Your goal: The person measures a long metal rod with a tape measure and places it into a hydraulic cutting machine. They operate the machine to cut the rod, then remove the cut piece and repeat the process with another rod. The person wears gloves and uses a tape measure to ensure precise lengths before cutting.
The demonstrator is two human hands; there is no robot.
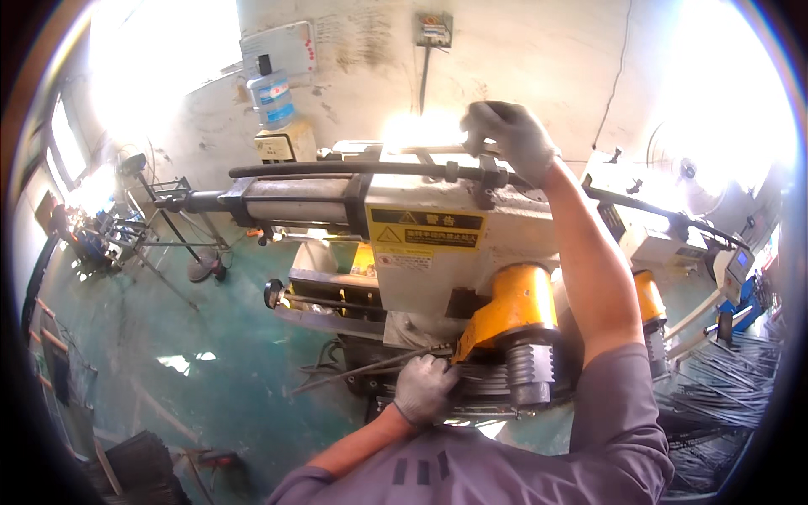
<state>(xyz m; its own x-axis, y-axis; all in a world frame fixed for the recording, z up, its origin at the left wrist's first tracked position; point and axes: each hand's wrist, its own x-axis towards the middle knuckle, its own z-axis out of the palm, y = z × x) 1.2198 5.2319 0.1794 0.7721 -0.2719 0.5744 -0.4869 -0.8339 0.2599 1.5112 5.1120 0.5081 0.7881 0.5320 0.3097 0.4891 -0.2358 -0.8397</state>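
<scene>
My left hand (427, 389), in a pale work glove, is closed against thin dark rods (370, 368) at the front of a machine. The rods slant down to the left, away from an orange machine head (511, 305) with a ridged metal cylinder (530, 370) below it. Raised above the far top side of the white machine body (454, 278), my gloved right hand (509, 139) has its fingers curled downward. What they hold, if anything, is lost in glare. A black hose (353, 170) runs along the machine top, close below this hand.
A large cylinder (295, 209) projects left from the machine. A similar machine (665, 244) stands at right, with piles of dark rods (715, 387) near it. A water dispenser (282, 145) stands by the wall. More dark stock (135, 471) lies at lower left.
</scene>
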